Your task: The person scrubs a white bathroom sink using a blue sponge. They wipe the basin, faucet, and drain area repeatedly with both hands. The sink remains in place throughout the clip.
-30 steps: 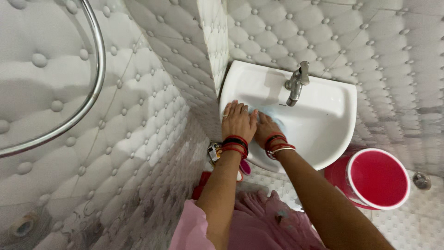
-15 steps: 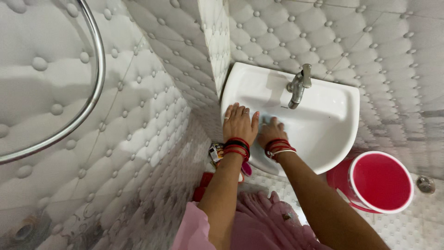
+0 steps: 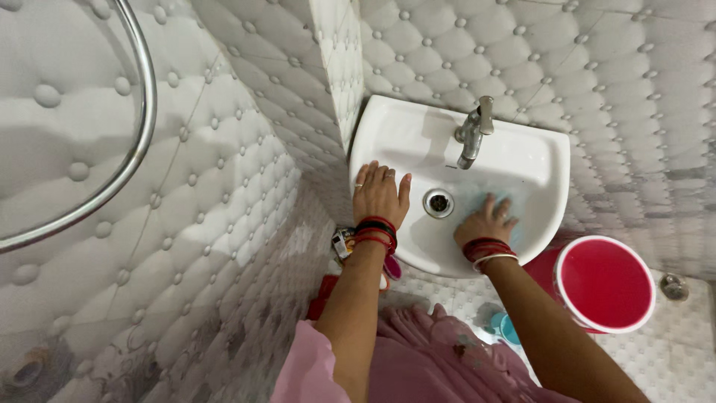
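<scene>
Right hand (image 3: 485,222), fingers spread, presses a pale blue cloth (image 3: 471,195) (soft, likely wet, bunchable anywhere) inside the white washbasin (image 3: 388,123); left hand (image 3: 379,195) flat on rim.

One head-worn camera looked steeply down, from close above, at a white washbasin (image 3: 522,160) in a tiled corner.
</scene>
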